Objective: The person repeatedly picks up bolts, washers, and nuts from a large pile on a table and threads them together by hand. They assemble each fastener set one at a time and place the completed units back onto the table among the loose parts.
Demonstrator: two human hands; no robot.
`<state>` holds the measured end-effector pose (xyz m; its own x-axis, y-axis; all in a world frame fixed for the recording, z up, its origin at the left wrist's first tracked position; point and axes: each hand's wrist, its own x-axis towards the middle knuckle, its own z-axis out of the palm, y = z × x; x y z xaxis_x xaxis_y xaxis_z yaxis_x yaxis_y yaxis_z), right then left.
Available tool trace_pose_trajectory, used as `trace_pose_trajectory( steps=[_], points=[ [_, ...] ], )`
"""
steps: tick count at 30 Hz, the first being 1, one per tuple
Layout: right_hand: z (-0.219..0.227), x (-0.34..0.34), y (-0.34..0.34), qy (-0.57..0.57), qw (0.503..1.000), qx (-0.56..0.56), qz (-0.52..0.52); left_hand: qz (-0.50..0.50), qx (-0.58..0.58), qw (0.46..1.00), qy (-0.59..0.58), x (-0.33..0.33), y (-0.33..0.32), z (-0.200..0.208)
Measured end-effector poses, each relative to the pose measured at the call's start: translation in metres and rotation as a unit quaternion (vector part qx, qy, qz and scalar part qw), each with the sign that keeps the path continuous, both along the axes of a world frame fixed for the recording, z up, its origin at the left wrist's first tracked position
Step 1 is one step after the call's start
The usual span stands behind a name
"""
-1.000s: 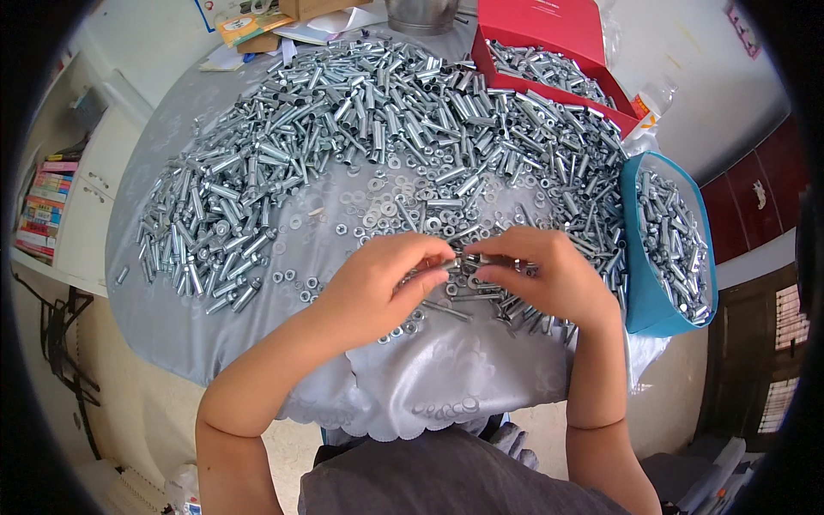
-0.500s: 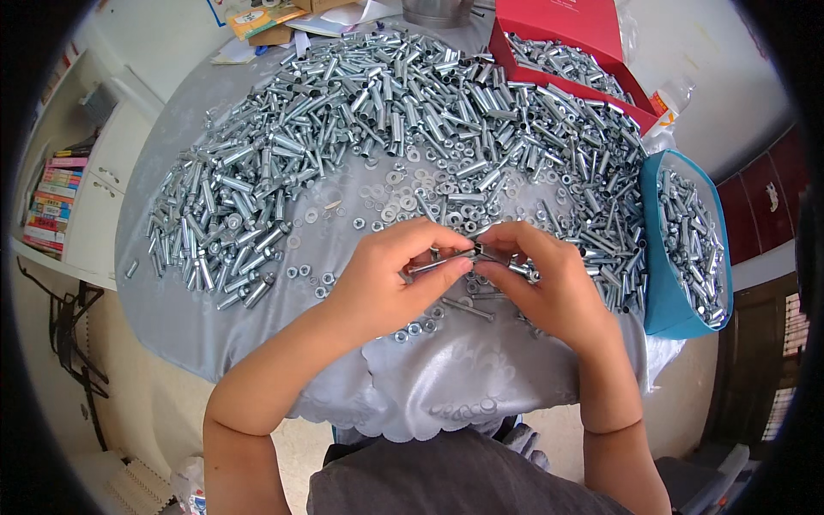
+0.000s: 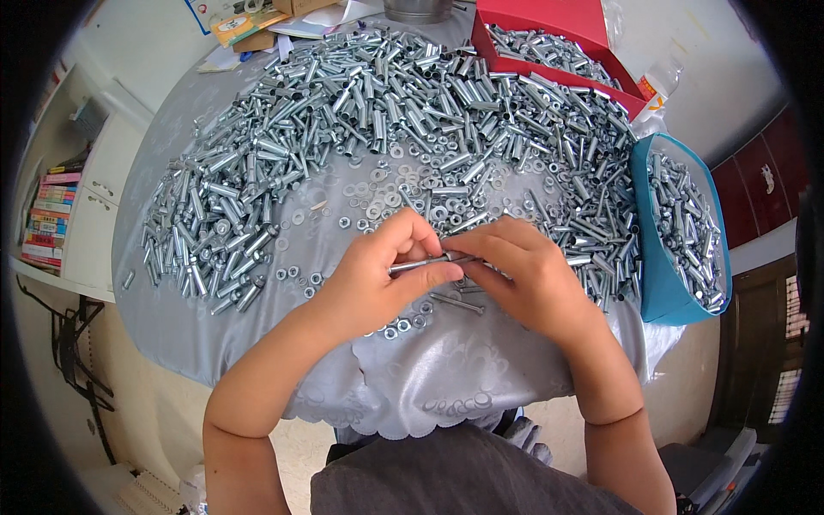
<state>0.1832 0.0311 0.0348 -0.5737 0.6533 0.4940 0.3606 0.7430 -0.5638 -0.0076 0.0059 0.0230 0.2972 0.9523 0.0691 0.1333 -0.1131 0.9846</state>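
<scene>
We see two bare hands near the middle of the frame, both at work on a single slim metal rod (image 3: 416, 264) that lies almost level between them, just above the table. The left hand (image 3: 378, 270) pinches it between thumb and bent fingers, and the right hand (image 3: 525, 270) closes thumb and fingertips about its right end; what sits inside that right grip is hidden from us. Just below the hands we count one loose bolt (image 3: 457, 302) on the grey tablecloth (image 3: 463, 360), and to its left a cluster of at least four nuts (image 3: 404, 324). Further left, beside the left wrist, we make out four more nuts, spaced a little apart. Above the hands lie flat washers (image 3: 378, 209), dozens of them and too overlapped for us to number exactly. One great heap of metal sleeves and bolts (image 3: 378, 103) arches from the left of the frame across the top to the right, beyond our counting. We find two filled containers: one red box (image 3: 549, 21) at upper right and one teal bin (image 3: 657, 249) at right. One clear bottle (image 3: 661, 77) stands near the red box, and one metal bucket (image 3: 416, 9) at the top edge.
</scene>
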Motion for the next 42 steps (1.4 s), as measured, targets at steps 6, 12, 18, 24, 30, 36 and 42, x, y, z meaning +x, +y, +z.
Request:
trace_pose_trajectory(
  steps=[6, 12, 18, 24, 30, 36, 42],
  points=[
    [0.001, 0.0, -0.004, -0.008, 1.0, -0.017, -0.018, -0.036, 0.03, 0.99, 0.133, -0.003, -0.005, 0.013],
    [-0.006, -0.003, -0.007, -0.03, 0.997, -0.032, 0.071, -0.082, 0.003, 0.989, 0.124, 0.0, -0.004, -0.001],
    [-0.003, -0.01, -0.013, 0.025, 0.991, -0.105, 0.082, -0.057, 0.037, 0.991, 0.115, 0.001, -0.005, 0.002],
    [0.002, -0.011, -0.007, 0.081, 0.994, -0.04, 0.062, 0.002, -0.005, 1.0, -0.004, 0.002, -0.002, 0.0],
    [-0.001, -0.008, -0.007, 0.08, 0.996, -0.045, 0.017, 0.013, 0.036, 0.999, 0.014, 0.004, 0.001, 0.0],
    [0.004, -0.005, -0.004, 0.041, 0.998, 0.034, -0.017, -0.003, 0.033, 0.999, -0.005, 0.001, -0.001, 0.005],
    [0.004, -0.004, -0.005, 0.046, 0.998, 0.03, -0.036, -0.002, -0.067, 0.995, -0.077, 0.001, 0.0, 0.009]
  ],
)
